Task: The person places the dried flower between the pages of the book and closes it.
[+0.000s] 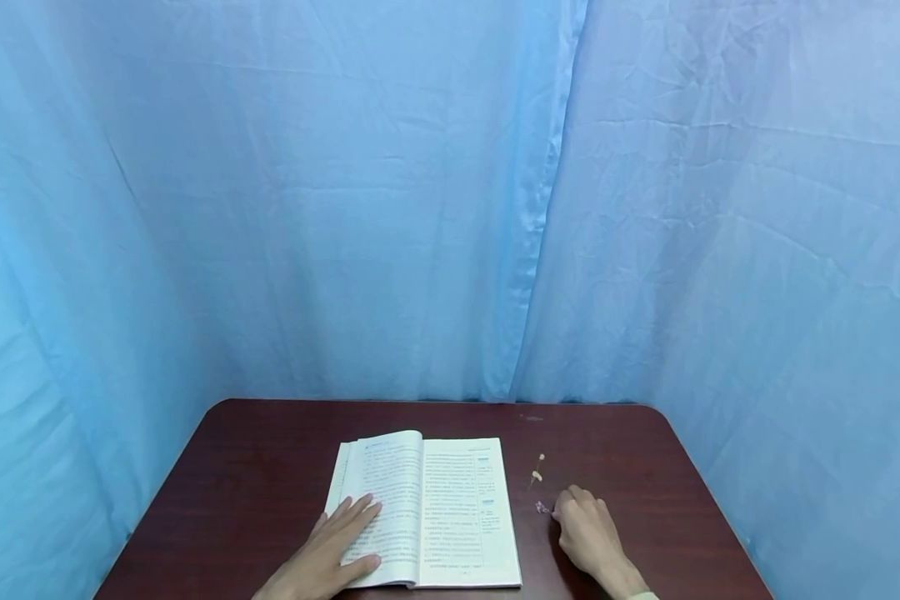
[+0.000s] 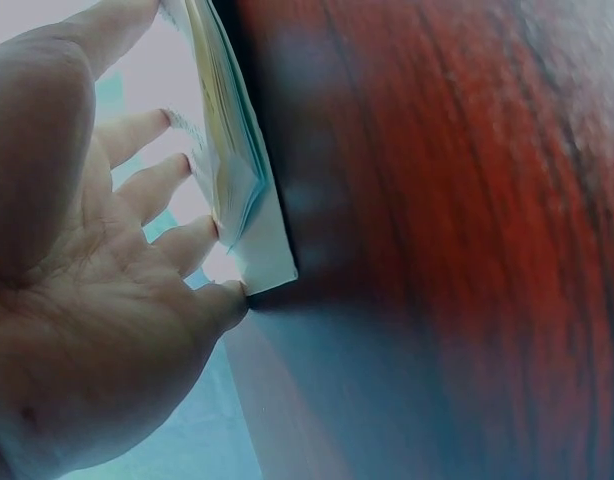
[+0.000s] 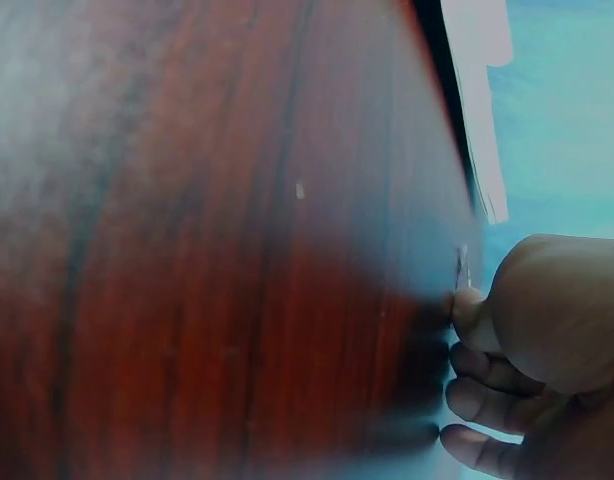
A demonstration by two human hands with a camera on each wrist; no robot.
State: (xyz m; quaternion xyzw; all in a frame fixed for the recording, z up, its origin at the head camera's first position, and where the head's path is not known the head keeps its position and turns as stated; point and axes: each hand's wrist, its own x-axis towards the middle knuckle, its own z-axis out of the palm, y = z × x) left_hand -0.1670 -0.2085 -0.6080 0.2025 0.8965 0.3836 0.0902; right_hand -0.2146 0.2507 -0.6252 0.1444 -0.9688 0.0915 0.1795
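An open book (image 1: pixel 461 508) lies on the table, its left pages bowed up near the spine. Spread fingers of my left hand (image 1: pixel 330 546) rest on the left page; the left wrist view shows these fingertips along the lower corner of the book's page stack (image 2: pixel 232 150). To the right of the book, my right hand (image 1: pixel 588 529) is low at the tabletop with its fingers curled. Between thumb and finger it pinches the end of a small purple dried flower (image 1: pixel 542 507), which shows as a thin sliver (image 3: pixel 463 262) at the thumb tip in the right wrist view.
A pale yellow dried flower sprig (image 1: pixel 537 477) with a thin stem lies beyond the purple one, right of the book. The dark red-brown table (image 1: pixel 270 467) has rounded far corners. Blue curtains (image 1: pixel 390 250) hang behind it and at both sides.
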